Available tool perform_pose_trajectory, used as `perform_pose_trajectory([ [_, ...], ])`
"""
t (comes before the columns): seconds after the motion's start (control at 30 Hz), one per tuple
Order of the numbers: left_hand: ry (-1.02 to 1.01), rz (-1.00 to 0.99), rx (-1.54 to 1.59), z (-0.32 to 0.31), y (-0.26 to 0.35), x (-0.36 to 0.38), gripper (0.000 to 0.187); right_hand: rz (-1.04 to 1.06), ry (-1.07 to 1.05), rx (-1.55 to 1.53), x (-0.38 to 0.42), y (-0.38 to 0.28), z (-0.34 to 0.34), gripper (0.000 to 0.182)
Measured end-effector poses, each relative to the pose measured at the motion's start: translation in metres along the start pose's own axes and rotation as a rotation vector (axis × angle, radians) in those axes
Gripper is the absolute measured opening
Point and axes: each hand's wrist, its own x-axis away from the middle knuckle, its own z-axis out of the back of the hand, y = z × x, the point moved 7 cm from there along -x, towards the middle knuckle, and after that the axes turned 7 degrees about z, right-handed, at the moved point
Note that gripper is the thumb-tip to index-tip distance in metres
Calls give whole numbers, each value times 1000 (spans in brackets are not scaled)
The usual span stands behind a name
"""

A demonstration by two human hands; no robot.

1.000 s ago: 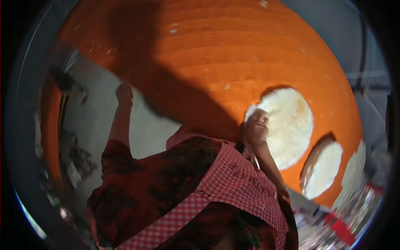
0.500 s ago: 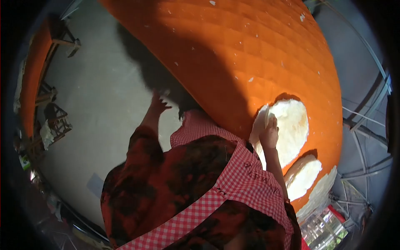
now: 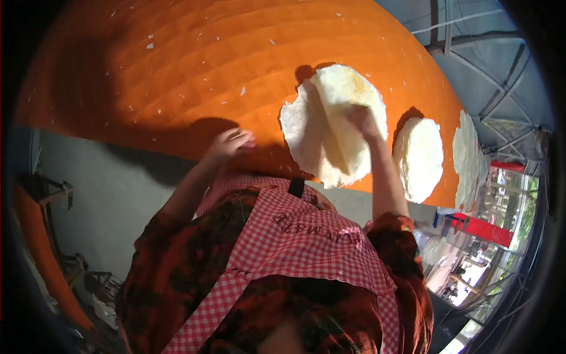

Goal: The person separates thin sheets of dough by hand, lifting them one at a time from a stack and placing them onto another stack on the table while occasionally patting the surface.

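Note:
A stack of thin, pale, round sheets like flatbread [image 3: 303, 133] lies on the orange padded surface [image 3: 194, 71]. A crease or edge runs across its middle, and its left part is in shade. My right hand [image 3: 364, 123] is over the upper right part of the stack, its fingers blurred and darkened, so I cannot tell how they grip. To the left, my left hand [image 3: 234, 143] is over the near edge of the orange surface, fingers pointing right toward the stack with nothing visible in them.
Right of the stack lies a second pile of pale round sheets [image 3: 420, 159], with more ragged sheets [image 3: 464, 159] beyond it. White flakes dot the orange surface. Metal bars [image 3: 501, 88] stand at the far right. Another orange surface [image 3: 44, 253] is at the lower left.
My view has turned right, so the stack appears further left and higher. My left hand has come up from over the floor to the orange edge. The right hand stays at the stack.

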Motion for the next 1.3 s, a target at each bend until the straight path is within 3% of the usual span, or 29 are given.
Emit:
perform_pose_trajectory([
  [0.07, 44, 48, -3, -30, -18, -40, 39, 57, 159, 59, 10, -70, 67, 17],
  [0.13, 93, 91, -50, -45, -40, -74, 40, 67, 228, 186, 32, -127, 111, 22],
  [0.17, 139, 124, -47, -50, -46, -83, 40, 70, 304, 301, 53, -172, 119, 23],
  [0.23, 181, 138, -16, -64, -48, -81, 40, 148, 265, 606, 72, -197, 98, 15],
  [0.27, 182, 146, 12, -70, -53, -82, 35, 74, 169, 792, 79, -204, 73, 14],
  [0.3, 196, 145, -41, -75, -51, -82, 35, 175, 208, 738, 83, -184, 34, 16],
  [0.43, 229, 69, -76, -75, -56, -90, 31, 92, 86, 483, 87, -127, -92, 16],
  [0.5, 249, 64, -76, -76, -56, -85, 29, 79, 161, 450, 91, -132, -92, 18],
  [0.6, 249, 119, -43, -82, -51, -80, 26, -25, 109, 424, 86, -124, -67, 18],
  [0.7, 235, 140, -69, -83, -48, -90, 16, 5, 259, 487, 81, -151, -15, 17],
  [0.8, 261, 121, -114, -79, -62, -99, 10, 122, 297, 540, 81, -159, -47, 14],
  [0.83, 277, 103, -124, -79, -62, -103, 10, 132, 227, 597, 75, -131, -89, 13],
  [0.87, 360, -4, -254, -87, -42, -89, 12, 61, 71, 564, 74, -132, -118, 23],
  [0.9, 361, -56, -272, -91, -36, -87, 12, 222, 212, 515, 89, -147, -123, 38],
  [0.97, 369, -145, -303, -92, -32, -83, 12, 271, 254, 472, 97, -153, -125, 42],
  [1.07, 169, -41, -97, -96, -52, -100, 12, 216, 299, 382, 105, -165, -107, 44],
  [1.17, -27, 64, 124, -113, -46, -93, 11, -29, 106, 382, 94, -124, -116, 55],
  [1.23, -72, 59, 225, -117, -31, -87, 12, 74, 28, 428, 71, -123, -77, 30],
  [1.3, -31, 1, 290, -104, -24, -83, 15, -32, -9, 431, 41, -142, -4, 23],
])
